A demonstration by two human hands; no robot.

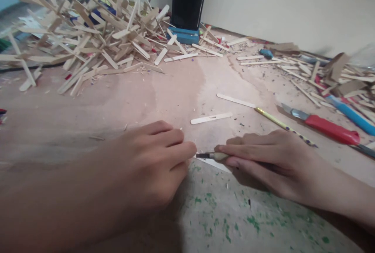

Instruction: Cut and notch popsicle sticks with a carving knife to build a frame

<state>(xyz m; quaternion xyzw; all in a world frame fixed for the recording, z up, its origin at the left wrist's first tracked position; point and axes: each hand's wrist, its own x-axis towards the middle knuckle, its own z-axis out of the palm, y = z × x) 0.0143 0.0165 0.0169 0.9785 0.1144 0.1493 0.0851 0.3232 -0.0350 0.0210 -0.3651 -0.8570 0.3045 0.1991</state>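
My right hand (pixel 269 159) is closed around a small carving chisel (pixel 218 156) with a pale handle and a dark metal tip pointing left. Beneath that tip lies a pale craft stick (pixel 216 164), its far ends covered by my hands. My left hand (pixel 164 159) is closed at the stick's left end, fingers curled down, their tips hidden. Just beyond the hands, a craft stick with a small slot cut in it (pixel 211 118) lies flat. Another plain craft stick (pixel 236 100) touches the end of a yellow patterned pencil (pixel 281 124).
A red-handled utility knife (pixel 331 128) lies at the right, beside a blue pen-like tool (pixel 351 114). A big heap of craft sticks (pixel 117 34) fills the back left; more sticks (pixel 307 69) lie back right. A black phone (pixel 189 0) stands in a blue holder (pixel 184 36) by the wall.
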